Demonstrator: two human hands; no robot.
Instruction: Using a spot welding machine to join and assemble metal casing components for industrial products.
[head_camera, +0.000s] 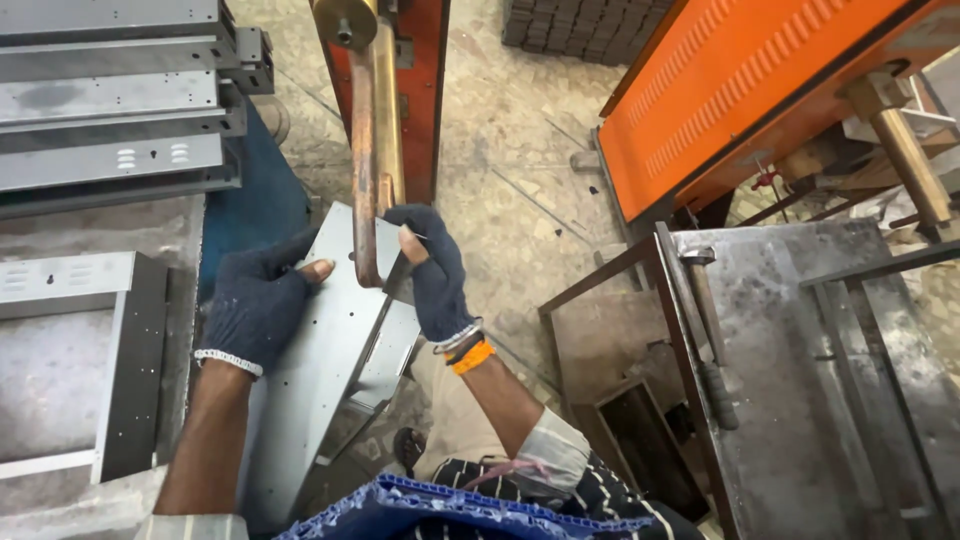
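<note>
A long grey sheet-metal panel with folded edges and small punched holes (330, 360) lay in the centre-left of the frame, its long axis running from the lower left up toward the upper centre, the upper end pointing at the machine above. That upper end sat under the tip of a worn copper-coloured electrode arm (366, 150), which came straight down from the top of the frame out of an orange-red machine body (425, 90).

The left hand (258, 308), in a dark knitted glove with a white cuff, lay flat on the panel's left edge, fingers stretched toward the copper arm, one bare fingertip showing through the glove; it pressed rather than pinched. The right hand (432, 270) (same kind of glove, an orange band at the wrist) was closed around the panel's upper right edge just beside the arm's tip, thumb uppermost, forearm rising from the lower centre.

More grey folded panels (110, 100) were stacked at the upper left. A steel worktable (800, 400) stood at the right, a metal-handled tool (705, 330) lying along its left rim, with an orange perforated machine cover (740, 90) above it.
</note>
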